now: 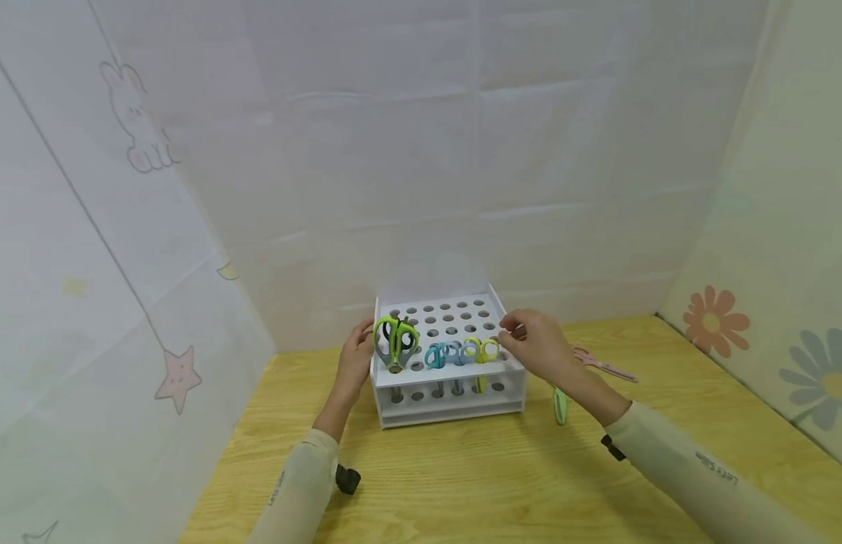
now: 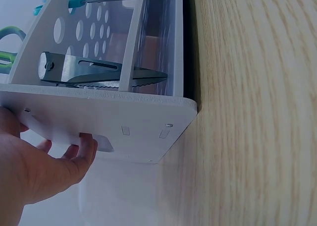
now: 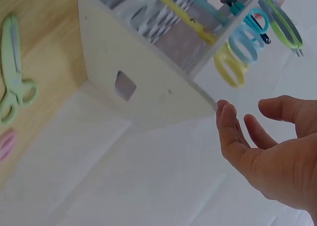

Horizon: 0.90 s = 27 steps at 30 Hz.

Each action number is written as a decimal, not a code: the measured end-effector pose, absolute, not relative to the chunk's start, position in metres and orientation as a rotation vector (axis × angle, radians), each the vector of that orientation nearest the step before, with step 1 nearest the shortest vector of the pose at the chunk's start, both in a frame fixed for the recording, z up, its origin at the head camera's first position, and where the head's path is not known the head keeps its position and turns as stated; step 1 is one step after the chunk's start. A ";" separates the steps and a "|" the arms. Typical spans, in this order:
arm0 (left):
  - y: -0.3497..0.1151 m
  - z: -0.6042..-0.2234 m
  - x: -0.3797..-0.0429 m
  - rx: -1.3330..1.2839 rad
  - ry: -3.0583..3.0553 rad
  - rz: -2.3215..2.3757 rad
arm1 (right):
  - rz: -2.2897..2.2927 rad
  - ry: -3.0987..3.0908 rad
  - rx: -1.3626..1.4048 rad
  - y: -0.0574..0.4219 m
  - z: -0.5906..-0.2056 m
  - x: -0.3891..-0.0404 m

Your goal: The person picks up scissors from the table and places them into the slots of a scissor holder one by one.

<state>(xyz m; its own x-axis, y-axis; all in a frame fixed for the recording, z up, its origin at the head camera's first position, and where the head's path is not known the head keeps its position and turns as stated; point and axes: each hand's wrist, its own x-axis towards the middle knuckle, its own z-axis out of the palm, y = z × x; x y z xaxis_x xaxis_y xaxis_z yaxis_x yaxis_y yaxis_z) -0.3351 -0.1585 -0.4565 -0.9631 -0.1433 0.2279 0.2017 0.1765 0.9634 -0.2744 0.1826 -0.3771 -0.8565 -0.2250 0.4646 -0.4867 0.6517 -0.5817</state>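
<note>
A white rack (image 1: 448,378) with rows of round holes stands on the table. Green-and-grey scissors (image 1: 397,344) are upright in its front left corner. Teal scissors (image 1: 435,356), light blue scissors (image 1: 465,352) and yellow scissors (image 1: 485,350) stand along the front row, blades down. My left hand (image 2: 49,166) is at the rack's left side panel, its bent fingertips right by the rectangular cutout (image 2: 103,143). On the other side, my right hand (image 3: 277,156) has its fingers loosely bent, fingertips right at the upper corner of the right panel, nothing between finger and thumb.
Light green scissors (image 1: 560,406) lie on the wooden table (image 1: 448,483) right of the rack, partly behind my right forearm in the head view. Pink scissors (image 1: 605,366) lie farther back. A white sheet (image 1: 421,174) hangs behind, with printed sheets on both sides.
</note>
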 end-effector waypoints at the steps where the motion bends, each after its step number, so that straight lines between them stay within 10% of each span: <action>1: -0.159 -0.456 -0.335 -0.057 -2.189 -1.858 | 1.026 -2.518 0.559 0.185 -0.375 -0.275; 27: -0.159 -0.460 -0.337 -0.082 -2.178 -1.869 | 0.829 -2.423 0.610 0.300 -0.440 -0.344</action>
<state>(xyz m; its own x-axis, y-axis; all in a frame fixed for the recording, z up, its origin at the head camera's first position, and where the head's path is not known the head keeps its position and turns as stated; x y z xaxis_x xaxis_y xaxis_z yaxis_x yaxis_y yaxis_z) -0.3375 -0.1590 -0.4599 -0.9621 -0.1312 0.2391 0.2164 0.1664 0.9620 -0.3435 0.2995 -0.4403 -0.7727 -0.2462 0.5851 -0.5530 0.7136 -0.4300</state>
